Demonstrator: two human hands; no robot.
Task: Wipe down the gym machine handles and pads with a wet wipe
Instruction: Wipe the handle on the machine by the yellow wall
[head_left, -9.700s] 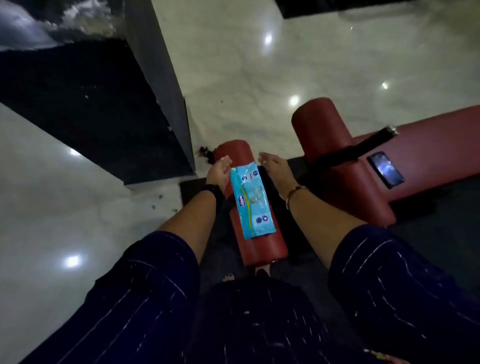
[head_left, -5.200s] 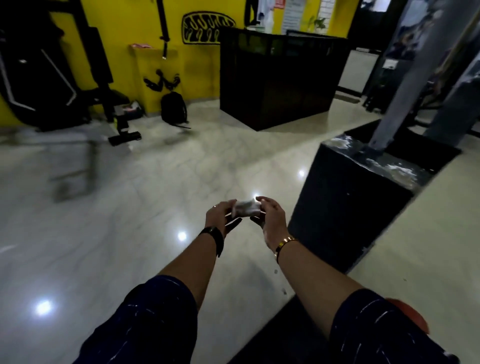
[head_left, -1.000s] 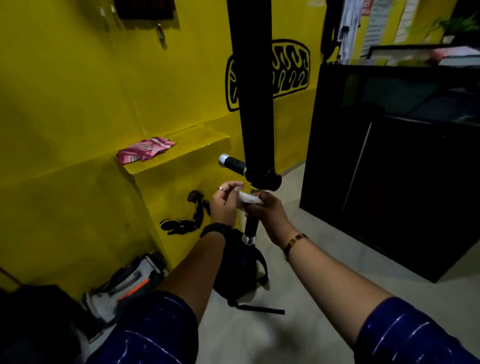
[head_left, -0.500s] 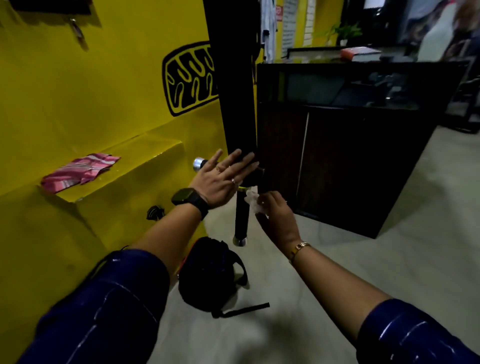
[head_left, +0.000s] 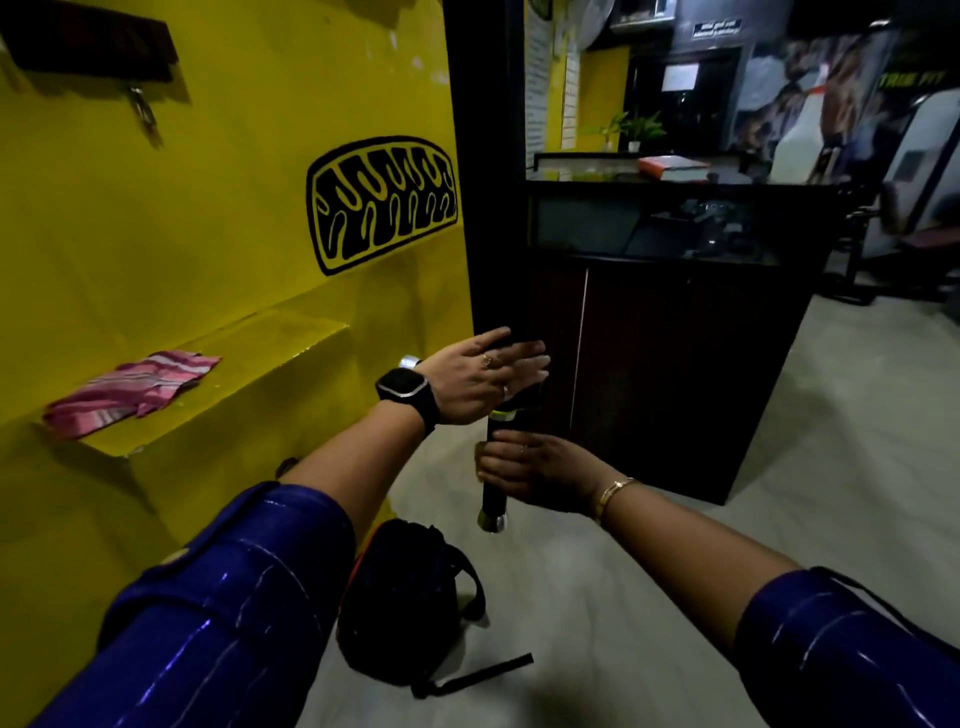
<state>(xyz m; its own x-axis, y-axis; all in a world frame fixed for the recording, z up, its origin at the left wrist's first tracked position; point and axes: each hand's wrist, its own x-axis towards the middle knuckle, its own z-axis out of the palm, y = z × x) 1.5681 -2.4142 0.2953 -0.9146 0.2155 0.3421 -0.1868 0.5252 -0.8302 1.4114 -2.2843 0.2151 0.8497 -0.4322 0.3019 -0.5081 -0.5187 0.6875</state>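
writing: wall sign (head_left: 717, 28) top right too small to read; green lettering (head_left: 906, 80) nr right edge blurred, roughly "trim fit", unsure. black squiggle logo (head_left: 382, 202) on glossy yellow wall, no legible letters. handle (head_left: 492, 501): black cylinder, chrome end cap, thin yellow band at top, hung vertical under wide black upright (head_left: 485, 208). right hand (head_left: 535, 473) wrapped round handle, fingers curled. left hand (head_left: 483, 376) flat, fingers straight & together, against upright's base. wipe hidden; cd not tell if under right palm. pink striped cloth (head_left: 130, 389) crumpled on yellow ledge (head_left: 249, 384). soft black bag (head_left: 400, 608) on floor, partly behind left sleeve.
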